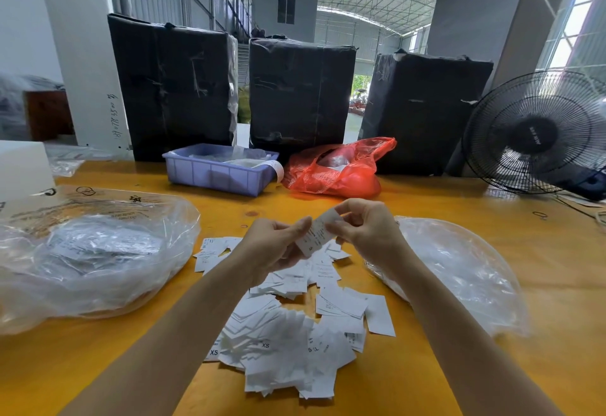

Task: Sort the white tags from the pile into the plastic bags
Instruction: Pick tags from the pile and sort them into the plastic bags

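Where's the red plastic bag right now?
In the head view the red plastic bag lies at the far side of the yellow table, just right of the purple bin and in front of the black wrapped boxes.

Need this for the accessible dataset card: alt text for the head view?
Both hands, left hand and right hand, pinch one white tag above a pile of white tags on a yellow table. Clear plastic bags lie to the left and right; a red bag and a blue bin sit behind.
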### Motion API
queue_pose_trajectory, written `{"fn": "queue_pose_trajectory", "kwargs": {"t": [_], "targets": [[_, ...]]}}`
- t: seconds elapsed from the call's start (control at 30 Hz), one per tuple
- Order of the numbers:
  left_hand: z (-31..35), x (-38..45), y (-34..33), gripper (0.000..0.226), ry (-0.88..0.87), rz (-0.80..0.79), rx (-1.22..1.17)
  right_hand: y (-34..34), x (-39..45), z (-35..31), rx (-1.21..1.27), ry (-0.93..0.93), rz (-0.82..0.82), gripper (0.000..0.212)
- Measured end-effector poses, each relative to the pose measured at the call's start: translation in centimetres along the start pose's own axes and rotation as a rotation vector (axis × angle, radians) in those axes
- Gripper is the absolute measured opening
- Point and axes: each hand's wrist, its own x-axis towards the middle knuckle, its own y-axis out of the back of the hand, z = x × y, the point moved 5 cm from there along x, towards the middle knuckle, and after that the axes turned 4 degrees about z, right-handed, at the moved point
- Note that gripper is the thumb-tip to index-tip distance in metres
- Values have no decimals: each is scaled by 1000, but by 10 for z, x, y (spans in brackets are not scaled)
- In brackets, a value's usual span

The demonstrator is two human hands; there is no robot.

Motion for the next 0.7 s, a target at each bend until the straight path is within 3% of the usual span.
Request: {"fn": "queue_pose_trajectory", "kwargs": {"t": [0.2,0.33,0.43,0.6,0.7], "targets": [[-6,1,-2,39,-12,41,93,-21,-6,0,-19,-2,-189,25],[-8,2,1,37,41,85,-36,-23,-6,1,0,-30,-131,48],[-8,3,3,43,89,113,-113,-20,-6,-4,22,27,-7,41],[-9,2,2,66,119,100,-119,-30,-10,-7,-14,55,-113,41],[-9,2,4,54,118,110,-130,-27,-9,-8,0,64,-111,40]]}}
